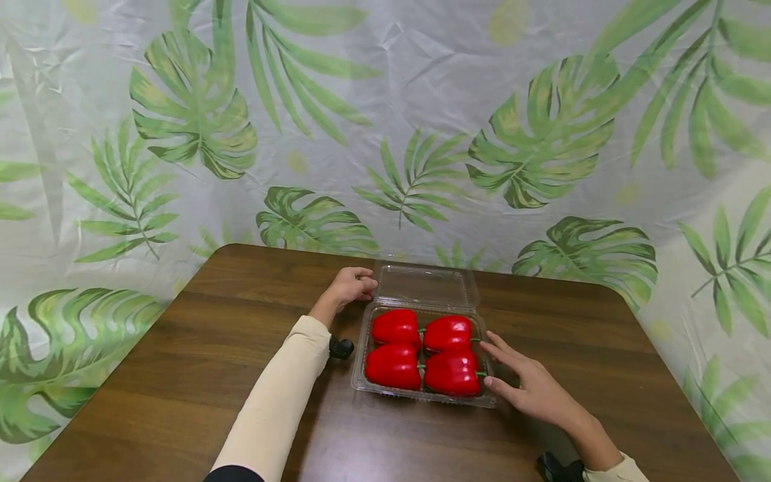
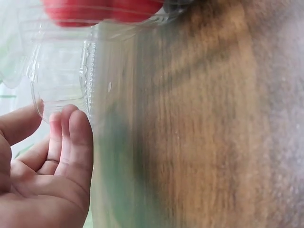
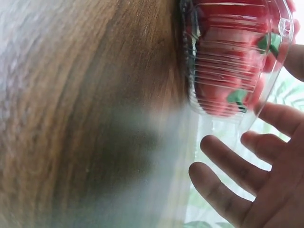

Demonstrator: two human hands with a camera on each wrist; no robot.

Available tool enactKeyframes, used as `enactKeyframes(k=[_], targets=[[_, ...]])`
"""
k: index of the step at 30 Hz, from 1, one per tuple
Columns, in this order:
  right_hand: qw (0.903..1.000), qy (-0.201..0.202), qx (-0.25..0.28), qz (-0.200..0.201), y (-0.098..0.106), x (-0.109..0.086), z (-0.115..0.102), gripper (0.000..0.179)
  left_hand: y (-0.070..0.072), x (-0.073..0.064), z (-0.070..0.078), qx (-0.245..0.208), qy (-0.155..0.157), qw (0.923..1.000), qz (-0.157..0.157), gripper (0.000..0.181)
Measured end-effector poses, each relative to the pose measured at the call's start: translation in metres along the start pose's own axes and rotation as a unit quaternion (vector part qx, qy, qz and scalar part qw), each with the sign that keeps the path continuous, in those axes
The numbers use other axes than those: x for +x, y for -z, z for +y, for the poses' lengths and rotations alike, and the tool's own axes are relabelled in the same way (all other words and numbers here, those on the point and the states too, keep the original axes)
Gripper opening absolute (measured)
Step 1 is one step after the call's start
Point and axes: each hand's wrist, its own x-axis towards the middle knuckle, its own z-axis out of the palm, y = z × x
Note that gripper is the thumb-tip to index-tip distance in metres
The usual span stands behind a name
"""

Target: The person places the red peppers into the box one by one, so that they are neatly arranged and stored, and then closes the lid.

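A clear plastic clamshell container (image 1: 424, 396) stands on the table with its lid (image 1: 421, 284) folded back, away from me. Inside lie several red bell peppers (image 1: 393, 366) with green stems, arranged in two rows. My left hand (image 1: 352, 284) is at the lid's left edge, and in the left wrist view its thumb and fingers (image 2: 80, 142) pinch that edge. Beside the container's right wall is my right hand (image 1: 536, 388), fingers spread and fairly straight. In the right wrist view, its index fingertip and thumb (image 3: 297, 61) touch the rim, while the other fingers hang free.
The brown wooden table (image 1: 181, 361) carries the container near its middle. Behind the table hangs a pale curtain (image 1: 434, 94) printed with green leaves, close to the back edge and the lid. A black camera strap (image 1: 341, 348) sits at the left wrist.
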Motion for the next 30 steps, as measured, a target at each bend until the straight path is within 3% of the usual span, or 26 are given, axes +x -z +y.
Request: enactKeyframes(k=[15,20,23,30], targets=[[1.0000,0.000,0.005,-0.004,-0.001,-0.002,0.001,0.060,0.000,0.002,0.012,-0.074,-0.028,0.9968,-0.015,0.059],[0.9999,-0.001,0.009,-0.006,-0.002,-0.002,0.001,0.061,0.000,0.005,0.017,-0.080,-0.036,0.9957,0.026,0.047],[0.9999,-0.002,0.012,-0.008,-0.002,-0.002,0.000,0.061,0.000,0.007,0.018,-0.090,-0.057,0.9930,0.050,0.040],[1.0000,0.002,0.005,-0.002,-0.002,-0.002,0.000,0.060,0.000,0.007,0.020,-0.126,-0.096,0.9863,0.046,0.041]])
